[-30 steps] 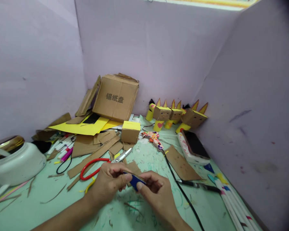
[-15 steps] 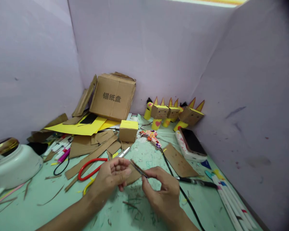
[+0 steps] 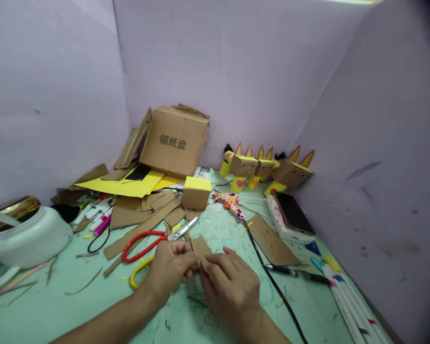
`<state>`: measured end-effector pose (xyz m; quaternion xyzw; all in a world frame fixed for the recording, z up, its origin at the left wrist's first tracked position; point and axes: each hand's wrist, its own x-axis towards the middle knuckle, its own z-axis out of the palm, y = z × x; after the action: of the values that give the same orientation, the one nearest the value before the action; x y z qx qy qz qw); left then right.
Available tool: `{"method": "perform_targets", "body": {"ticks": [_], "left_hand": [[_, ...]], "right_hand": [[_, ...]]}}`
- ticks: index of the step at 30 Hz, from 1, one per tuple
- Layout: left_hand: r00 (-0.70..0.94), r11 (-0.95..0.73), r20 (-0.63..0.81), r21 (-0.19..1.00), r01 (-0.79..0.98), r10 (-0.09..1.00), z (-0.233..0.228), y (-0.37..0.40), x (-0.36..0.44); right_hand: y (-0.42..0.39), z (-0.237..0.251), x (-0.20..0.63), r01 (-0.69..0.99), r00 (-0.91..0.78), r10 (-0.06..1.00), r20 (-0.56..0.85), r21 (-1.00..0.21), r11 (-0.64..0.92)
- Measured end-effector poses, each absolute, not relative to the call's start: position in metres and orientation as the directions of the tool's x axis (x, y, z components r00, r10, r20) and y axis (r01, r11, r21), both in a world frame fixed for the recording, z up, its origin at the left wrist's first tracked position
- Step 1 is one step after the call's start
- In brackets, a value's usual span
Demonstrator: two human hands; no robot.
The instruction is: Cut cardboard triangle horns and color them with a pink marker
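My left hand (image 3: 172, 267) is closed, its fingertips at the near edge of a small brown cardboard piece (image 3: 201, 245). From the other side, my right hand (image 3: 231, 284) pinches the same spot, thumb and fingers together. Both sets of fingertips nearly meet, and they hide the lower part of the piece. Just beyond my left hand lie red-handled scissors (image 3: 145, 235) with their blades partly open. A yellow handle loop (image 3: 140, 273) shows beside my left wrist. Farther back stands a small cardboard box with a yellow top (image 3: 197, 193).
A patterned glue gun (image 3: 231, 204) lies mid-table, its black cord (image 3: 268, 279) running toward me on the right. Cardboard scraps (image 3: 136, 241) and a white pot (image 3: 32, 243) are at left. A phone (image 3: 294, 212), a craft knife (image 3: 301, 274) and markers (image 3: 347, 306) are at right. Yellow-and-cardboard figures (image 3: 245, 167) stand behind.
My right hand has moved left to meet my left hand. The cardboard, seen as a thin edge before, now shows a flat face. The view has shifted slightly left.
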<state>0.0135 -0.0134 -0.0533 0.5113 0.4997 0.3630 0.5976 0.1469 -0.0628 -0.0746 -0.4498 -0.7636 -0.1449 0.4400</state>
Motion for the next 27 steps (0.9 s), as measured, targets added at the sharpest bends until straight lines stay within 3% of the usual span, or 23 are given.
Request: {"method": "perform_targets", "body": {"ticks": [3, 5, 7, 9, 11, 14, 19, 27], "left_hand": [[0.307, 0.198, -0.209, 0.978, 0.067, 0.928, -0.051, -0.006, 0.008], [0.367, 0.188, -0.197, 0.98, 0.059, 0.909, -0.049, -0.003, 0.005], [0.418, 0.169, -0.173, 0.984, 0.048, 0.892, -0.047, -0.003, 0.003], [0.449, 0.147, -0.149, 0.988, 0.04, 0.881, -0.047, -0.005, 0.003], [0.463, 0.13, -0.135, 0.991, 0.043, 0.876, -0.049, -0.007, 0.003], [0.471, 0.114, -0.133, 0.991, 0.07, 0.872, -0.051, -0.007, 0.003], [0.494, 0.08, -0.122, 0.991, 0.105, 0.861, -0.051, -0.006, 0.002], [0.585, 0.076, -0.098, 0.995, 0.062, 0.805, -0.047, -0.012, -0.001]], "right_hand": [[-0.061, -0.066, 0.155, 0.612, -0.014, 0.731, 0.682, -0.573, 0.546], [-0.058, -0.062, 0.162, 0.364, 0.191, 0.873, 0.448, -0.859, 0.361], [-0.054, -0.06, 0.167, 0.014, 0.299, 0.945, 0.131, -0.991, 0.134], [-0.052, -0.062, 0.169, -0.255, 0.214, 0.974, -0.079, -0.967, -0.022], [-0.051, -0.064, 0.166, -0.33, 0.083, 0.986, -0.142, -0.938, -0.107], [-0.054, -0.068, 0.158, -0.216, 0.022, 0.996, -0.092, -0.973, -0.085], [-0.059, -0.069, 0.15, 0.009, 0.116, 0.992, 0.048, -0.999, 0.048], [-0.061, -0.062, 0.15, -0.036, 0.09, 0.996, -0.018, -0.999, -0.014]]}}
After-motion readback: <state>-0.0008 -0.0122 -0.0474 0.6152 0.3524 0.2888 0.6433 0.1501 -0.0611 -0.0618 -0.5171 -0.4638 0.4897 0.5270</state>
